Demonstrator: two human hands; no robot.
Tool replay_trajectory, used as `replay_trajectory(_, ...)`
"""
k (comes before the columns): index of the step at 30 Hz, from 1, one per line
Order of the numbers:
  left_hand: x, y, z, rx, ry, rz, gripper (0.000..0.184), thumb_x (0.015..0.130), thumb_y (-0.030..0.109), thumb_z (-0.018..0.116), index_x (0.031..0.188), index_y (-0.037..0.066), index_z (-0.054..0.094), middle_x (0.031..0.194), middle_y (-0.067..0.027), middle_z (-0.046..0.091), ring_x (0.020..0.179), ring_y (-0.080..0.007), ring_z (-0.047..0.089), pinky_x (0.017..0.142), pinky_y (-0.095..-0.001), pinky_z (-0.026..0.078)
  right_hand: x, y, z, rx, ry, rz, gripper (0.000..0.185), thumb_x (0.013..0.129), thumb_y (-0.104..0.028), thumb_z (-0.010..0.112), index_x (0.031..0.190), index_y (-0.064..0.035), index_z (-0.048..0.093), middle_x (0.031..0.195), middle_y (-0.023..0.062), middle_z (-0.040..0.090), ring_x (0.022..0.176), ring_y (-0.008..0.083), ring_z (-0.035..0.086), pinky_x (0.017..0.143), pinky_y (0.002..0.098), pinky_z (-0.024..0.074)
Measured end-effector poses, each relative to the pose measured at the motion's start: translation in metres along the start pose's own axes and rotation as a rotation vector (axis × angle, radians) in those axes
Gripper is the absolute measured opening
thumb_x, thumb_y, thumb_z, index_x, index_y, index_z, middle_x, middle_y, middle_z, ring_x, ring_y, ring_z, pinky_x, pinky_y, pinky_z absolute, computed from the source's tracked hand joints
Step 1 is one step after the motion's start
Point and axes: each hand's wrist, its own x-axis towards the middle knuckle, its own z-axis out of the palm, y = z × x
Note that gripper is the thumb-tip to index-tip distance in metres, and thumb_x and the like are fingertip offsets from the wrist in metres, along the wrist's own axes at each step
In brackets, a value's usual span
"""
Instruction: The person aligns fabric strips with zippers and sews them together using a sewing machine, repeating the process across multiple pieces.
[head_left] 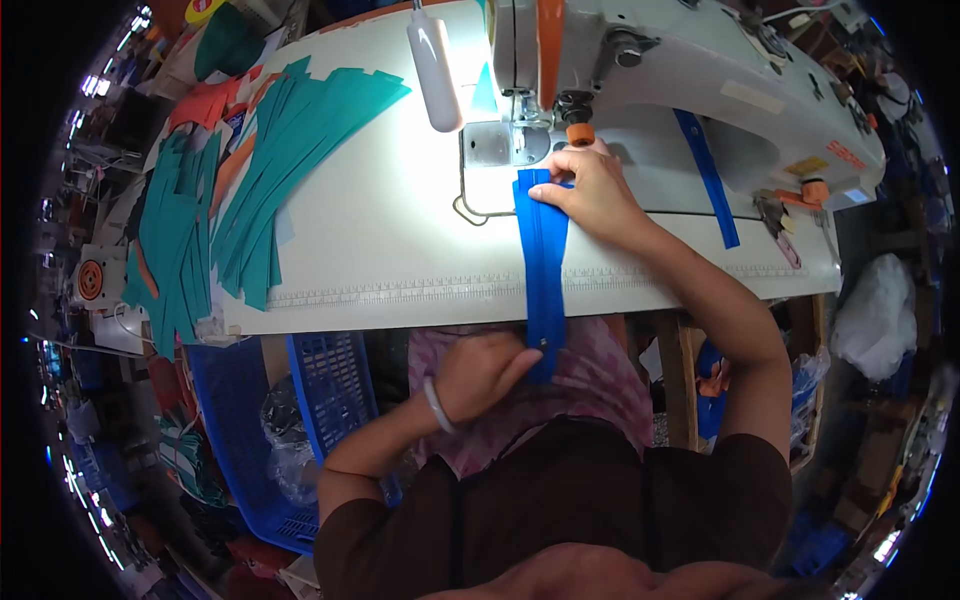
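Note:
A blue zipper strip runs from beside the needle area down over the table's front edge. My right hand pinches its upper end between thumb and fingers, just in front of the presser foot. My left hand is closed on the lower end, thumb near a small metal piece that looks like the slider; its other fingers are curled. The sewing machine stands over the upper end. A second blue strip lies to the right, under the machine arm.
Piles of green strips lie on the table's left side. A lamp hangs left of the needle. A printed ruler lines the front edge. Small snips lie at right. A blue basket stands below left.

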Motion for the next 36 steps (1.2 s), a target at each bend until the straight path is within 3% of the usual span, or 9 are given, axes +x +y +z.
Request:
replay_trajectory(1, 0.009, 0.004, -0.012, 0.272, -0.043, 0.169, 0.016, 0.099, 0.021, 0.067, 0.101, 0.006, 0.067, 0.074, -0.0023, 0.062, 0.055, -0.0154, 0.052, 0.054, -0.0289, 0.043, 0.004, 0.000, -0.001, -0.082, 0.068, -0.025, 0.023, 0.087, -0.021, 0.078, 0.091, 0.0005, 0.069, 0.093, 0.0123, 0.064, 0.090, 0.0195, 0.056, 0.083, 0.0360, 0.0479)
replay_trajectory(4, 0.047, 0.029, -0.042, 0.367, 0.021, 0.185, 0.024, 0.097, 0.031, 0.068, 0.103, 0.009, 0.066, 0.076, -0.0013, 0.060, 0.057, -0.0179, 0.055, 0.053, -0.0290, 0.042, 0.012, 0.002, -0.003, -0.107, 0.060, -0.012, 0.024, 0.088, -0.022, 0.077, 0.094, 0.0004, 0.069, 0.095, 0.0131, 0.064, 0.092, 0.0214, 0.056, 0.085, 0.0371, 0.0473)
replay_trajectory(6, 0.088, 0.030, -0.050, 0.637, -0.053, 0.146, 0.039, 0.095, 0.037, 0.071, 0.124, 0.011, 0.066, 0.100, -0.0068, 0.064, 0.082, -0.0200, 0.060, 0.069, -0.0334, 0.048, 0.012, 0.004, -0.001, -0.124, 0.052, 0.014, 0.025, 0.088, -0.022, 0.076, 0.097, 0.0004, 0.069, 0.096, 0.0139, 0.064, 0.095, 0.0233, 0.056, 0.087, 0.0382, 0.0467)
replay_trajectory(7, 0.095, 0.026, -0.052, 0.635, -0.051, 0.144, 0.039, 0.095, 0.037, 0.071, 0.124, 0.011, 0.066, 0.100, -0.0068, 0.064, 0.082, -0.0200, 0.060, 0.069, -0.0334, 0.048, 0.010, 0.006, -0.001, -0.126, 0.050, 0.012, 0.025, 0.088, -0.022, 0.076, 0.097, 0.0004, 0.069, 0.096, 0.0139, 0.064, 0.095, 0.0233, 0.056, 0.087, 0.0382, 0.0467)
replay_trajectory(11, 0.121, 0.010, -0.054, 0.849, -0.204, 0.099, 0.056, 0.096, 0.049, 0.064, 0.136, 0.011, 0.059, 0.122, -0.0118, 0.060, 0.112, -0.0256, 0.058, 0.087, -0.0401, 0.047, -0.015, 0.026, 0.004, -0.335, 0.392, -0.439, 0.029, 0.090, -0.020, 0.075, 0.109, 0.0003, 0.068, 0.099, 0.0135, 0.066, 0.096, 0.0251, 0.059, 0.093, 0.0378, 0.0453)
replay_trajectory(12, 0.120, 0.007, -0.053, 0.843, -0.209, 0.096, 0.056, 0.096, 0.049, 0.064, 0.136, 0.011, 0.059, 0.122, -0.0118, 0.060, 0.112, -0.0256, 0.058, 0.087, -0.0401, 0.047, -0.021, 0.027, 0.007, -0.333, 0.386, -0.434, 0.029, 0.090, -0.020, 0.075, 0.109, 0.0003, 0.068, 0.099, 0.0135, 0.066, 0.096, 0.0251, 0.059, 0.093, 0.0378, 0.0453)
replay_trajectory(16, 0.113, -0.006, -0.051, 0.843, -0.091, 0.251, 0.065, 0.096, 0.055, 0.059, 0.147, 0.014, 0.054, 0.151, -0.0154, 0.046, 0.138, -0.0331, 0.044, 0.109, -0.0471, 0.037, -0.042, 0.030, 0.012, -0.504, 0.364, -0.614, 0.033, 0.091, -0.018, 0.073, 0.117, 0.0005, 0.066, 0.104, 0.0141, 0.069, 0.102, 0.0260, 0.062, 0.097, 0.0386, 0.0443)
replay_trajectory(21, 0.106, -0.003, -0.051, 0.799, -0.131, 0.205, 0.064, 0.098, 0.054, 0.057, 0.148, 0.014, 0.051, 0.158, -0.0163, 0.041, 0.146, -0.0351, 0.038, 0.118, -0.0478, 0.031, -0.040, 0.027, 0.010, -0.546, 0.368, -0.607, 0.033, 0.090, -0.016, 0.073, 0.117, 0.0014, 0.067, 0.107, 0.0145, 0.072, 0.106, 0.0248, 0.064, 0.098, 0.0395, 0.0451)
replay_trajectory(36, 0.116, -0.008, -0.055, 0.686, -0.093, 0.173, 0.064, 0.094, 0.050, 0.065, 0.140, 0.007, 0.053, 0.157, -0.0182, 0.042, 0.147, -0.0365, 0.038, 0.122, -0.0517, 0.027, -0.023, 0.024, 0.004, -0.580, 0.348, -0.630, 0.033, 0.090, -0.013, 0.071, 0.119, 0.0018, 0.067, 0.116, 0.0142, 0.072, 0.111, 0.0257, 0.065, 0.100, 0.0389, 0.0465)
